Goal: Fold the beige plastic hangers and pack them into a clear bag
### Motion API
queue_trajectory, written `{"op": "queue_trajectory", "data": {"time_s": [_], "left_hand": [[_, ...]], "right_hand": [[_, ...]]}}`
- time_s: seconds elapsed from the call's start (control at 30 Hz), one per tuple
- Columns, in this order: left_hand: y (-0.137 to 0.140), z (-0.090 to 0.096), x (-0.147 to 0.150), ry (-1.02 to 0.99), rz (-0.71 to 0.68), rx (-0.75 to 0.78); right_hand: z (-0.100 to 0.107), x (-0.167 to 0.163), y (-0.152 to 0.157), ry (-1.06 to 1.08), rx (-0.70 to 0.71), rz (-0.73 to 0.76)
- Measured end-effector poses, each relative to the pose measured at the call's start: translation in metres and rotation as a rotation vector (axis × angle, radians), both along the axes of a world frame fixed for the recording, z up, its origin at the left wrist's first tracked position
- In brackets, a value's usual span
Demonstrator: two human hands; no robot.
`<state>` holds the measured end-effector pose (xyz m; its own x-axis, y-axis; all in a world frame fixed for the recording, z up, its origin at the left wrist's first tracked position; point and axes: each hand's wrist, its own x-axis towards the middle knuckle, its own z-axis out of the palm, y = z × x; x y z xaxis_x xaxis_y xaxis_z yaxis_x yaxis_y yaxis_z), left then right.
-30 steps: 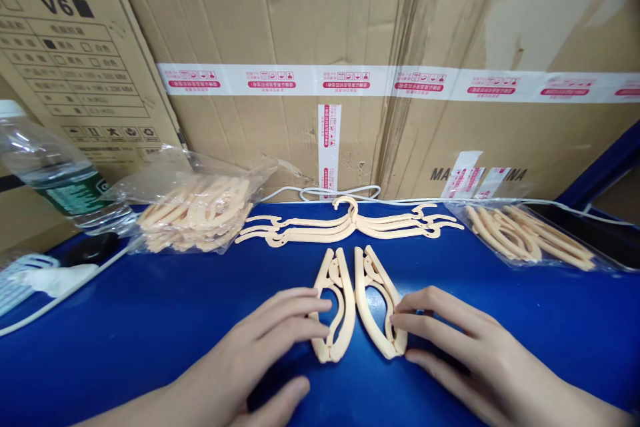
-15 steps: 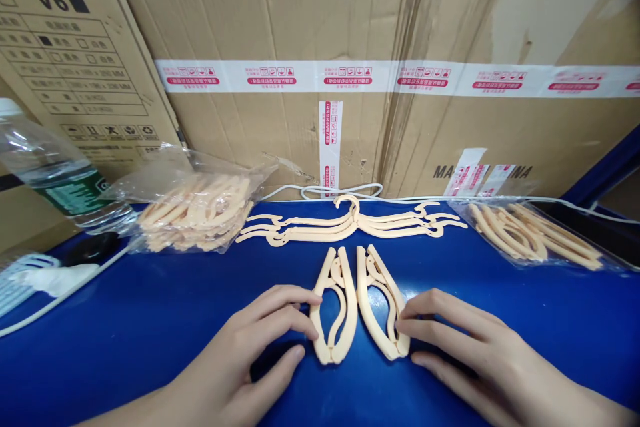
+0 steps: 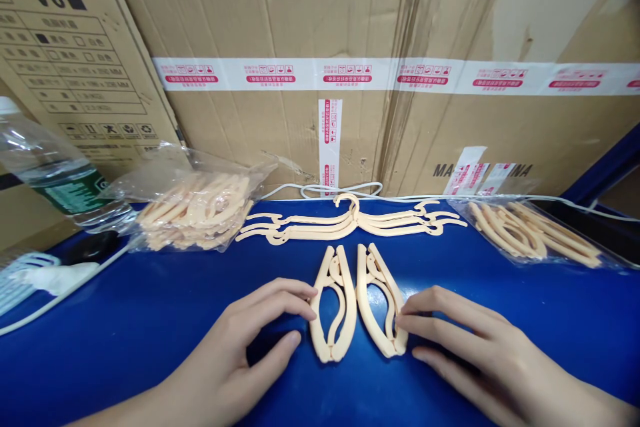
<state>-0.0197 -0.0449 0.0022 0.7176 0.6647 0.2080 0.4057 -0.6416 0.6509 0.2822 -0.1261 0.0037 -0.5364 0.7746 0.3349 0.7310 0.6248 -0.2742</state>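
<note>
Two cream plastic folding hangers, both folded up, lie side by side on the blue table (image 3: 150,327). At the outer edge of the left folded hanger (image 3: 315,327) rest the fingertips of my left hand (image 3: 245,340), its fingers spread and its thumb apart. My right hand (image 3: 465,340) is open too, fingertips touching the outer side of the right folded hanger (image 3: 367,320). Neither hand grips anything. Just behind them lie unfolded hangers (image 3: 320,232), arms stretched to both sides, with a hook (image 3: 345,198) pointing away from me.
A clear bag of folded hangers (image 3: 200,207) sits at the left, another bag of hangers (image 3: 530,233) at the right. A water bottle (image 3: 65,180), a black round object (image 3: 93,247) and white cables (image 3: 60,310) are at far left. Cardboard boxes (image 3: 280,133) stand behind.
My left hand has shifted slightly left and away, its fingertips now just at the hanger's outer edge. My right hand and the hangers stay nearly where they were.
</note>
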Motion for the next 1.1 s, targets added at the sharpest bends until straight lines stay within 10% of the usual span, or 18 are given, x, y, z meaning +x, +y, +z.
{"op": "queue_trajectory", "data": {"time_s": [0.33, 1.1], "left_hand": [[0.013, -0.011, -0.001, -0.252, 0.153, -0.41], [0.01, -0.012, -0.002, -0.236, 0.114, -0.398]], "right_hand": [[-0.005, 0.039, 0.034, -0.03, 0.165, -0.204], [-0.022, 0.07, 0.057, -0.27, 0.073, -0.358]]}}
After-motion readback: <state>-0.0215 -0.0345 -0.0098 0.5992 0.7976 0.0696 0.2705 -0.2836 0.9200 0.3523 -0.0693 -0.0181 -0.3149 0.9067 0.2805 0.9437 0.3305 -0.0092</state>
